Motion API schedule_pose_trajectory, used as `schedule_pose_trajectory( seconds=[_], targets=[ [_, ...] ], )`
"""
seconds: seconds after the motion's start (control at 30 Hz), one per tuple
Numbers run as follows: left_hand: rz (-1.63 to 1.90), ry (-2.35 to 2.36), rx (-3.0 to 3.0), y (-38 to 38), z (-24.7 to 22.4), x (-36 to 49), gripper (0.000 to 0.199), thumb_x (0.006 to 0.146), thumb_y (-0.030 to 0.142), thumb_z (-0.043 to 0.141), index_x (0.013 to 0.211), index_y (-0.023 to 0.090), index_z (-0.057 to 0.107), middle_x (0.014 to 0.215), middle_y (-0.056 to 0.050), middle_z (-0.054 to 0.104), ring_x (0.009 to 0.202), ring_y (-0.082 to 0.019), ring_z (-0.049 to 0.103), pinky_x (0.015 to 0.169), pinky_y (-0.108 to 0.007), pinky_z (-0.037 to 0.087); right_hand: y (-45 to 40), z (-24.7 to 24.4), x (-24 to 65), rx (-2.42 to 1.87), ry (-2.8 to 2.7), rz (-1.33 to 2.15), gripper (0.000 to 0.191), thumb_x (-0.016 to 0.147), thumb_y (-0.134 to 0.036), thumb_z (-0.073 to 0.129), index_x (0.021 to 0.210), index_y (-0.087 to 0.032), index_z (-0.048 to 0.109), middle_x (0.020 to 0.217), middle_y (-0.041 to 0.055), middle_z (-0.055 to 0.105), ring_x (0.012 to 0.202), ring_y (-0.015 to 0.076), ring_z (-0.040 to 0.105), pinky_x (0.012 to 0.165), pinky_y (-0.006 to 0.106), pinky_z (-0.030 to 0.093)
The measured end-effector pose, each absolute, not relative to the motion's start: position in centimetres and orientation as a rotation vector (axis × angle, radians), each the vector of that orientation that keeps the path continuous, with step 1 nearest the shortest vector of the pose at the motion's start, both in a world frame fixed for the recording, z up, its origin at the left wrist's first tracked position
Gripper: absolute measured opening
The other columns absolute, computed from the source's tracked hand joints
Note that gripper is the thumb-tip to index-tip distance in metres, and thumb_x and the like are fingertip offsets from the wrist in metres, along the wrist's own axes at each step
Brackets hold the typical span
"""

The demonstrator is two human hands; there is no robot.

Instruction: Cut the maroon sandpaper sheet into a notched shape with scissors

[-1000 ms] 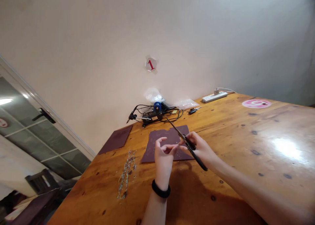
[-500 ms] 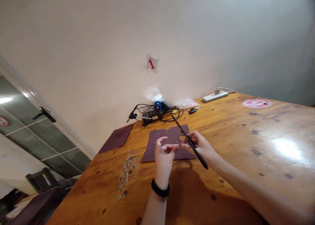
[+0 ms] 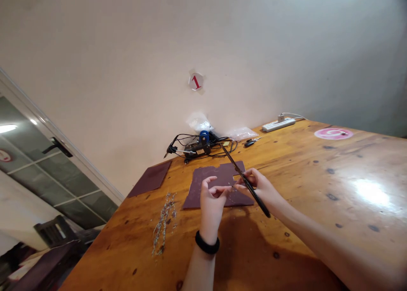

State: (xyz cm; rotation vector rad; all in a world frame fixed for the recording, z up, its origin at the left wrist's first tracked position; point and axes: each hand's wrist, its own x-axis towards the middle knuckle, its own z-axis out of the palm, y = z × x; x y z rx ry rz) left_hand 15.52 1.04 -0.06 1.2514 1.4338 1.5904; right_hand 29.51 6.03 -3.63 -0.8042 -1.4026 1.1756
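Observation:
My left hand (image 3: pixel 214 200) wears a black band (image 3: pixel 207 243) on its wrist. Its thumb and index finger pinch together over a brown-purple board (image 3: pixel 203 183), around something too small to make out; another finger is raised. Close to those fingertips, my right hand (image 3: pixel 256 186) has thumb and fingertips together. A long, thin black tool (image 3: pixel 258 201) lies slanted across the right hand, its thicker end towards me and its thin end pointing to the back; I cannot tell its exact kind. Tiny bits lie on the board beneath the fingers.
Left of the board lies a pile of small silvery pieces (image 3: pixel 163 225), and farther back a second dark board (image 3: pixel 151 178). Near the wall stand a black device with cables (image 3: pixel 197 146), a plastic bag (image 3: pixel 243 133), a black key fob (image 3: pixel 249 143) and a white power strip (image 3: pixel 278 124).
Both hands keep nearly the same pose, fingertips close together. The black tool has shifted only very slightly, and the view has moved a touch.

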Motion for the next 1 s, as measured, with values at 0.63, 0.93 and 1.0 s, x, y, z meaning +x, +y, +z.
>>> schedule_pose_trajectory(
  seconds=[0.63,0.93,1.0],
  targets=[
    [1.603,1.436,1.229,1.19,-0.06,15.64,0.047,0.06,0.014,0.078,0.093,0.022,0.046,0.062,-0.001,0.073,0.063,-0.019,0.07,0.069,-0.03,0.049,6.15,-3.82,29.82,-0.798,-1.422,1.178,0.033,0.064,-0.038,0.072,0.079,-0.023,0.046,0.077,0.0031,0.072,0.073,0.0229,0.067,0.068,0.034,0.05],
    [1.589,1.469,1.203,1.01,0.49,16.06,0.048,0.057,0.014,0.081,0.09,0.023,0.047,0.058,0.002,0.07,0.06,-0.019,0.069,0.067,-0.029,0.049,6.01,-3.64,29.62,-0.776,-1.422,1.169,0.034,0.063,-0.039,0.073,0.078,-0.023,0.046,0.077,0.0042,0.072,0.073,0.0239,0.067,0.066,0.034,0.051],
    [1.591,1.462,1.202,1.0,0.51,16.13,0.048,0.057,0.014,0.081,0.09,0.023,0.047,0.058,0.002,0.07,0.06,-0.019,0.069,0.067,-0.029,0.049,5.97,-3.68,29.52,-0.787,-1.419,1.171,0.035,0.062,-0.04,0.073,0.078,-0.024,0.046,0.076,0.0041,0.072,0.072,0.0236,0.067,0.065,0.034,0.05]
  ],
)
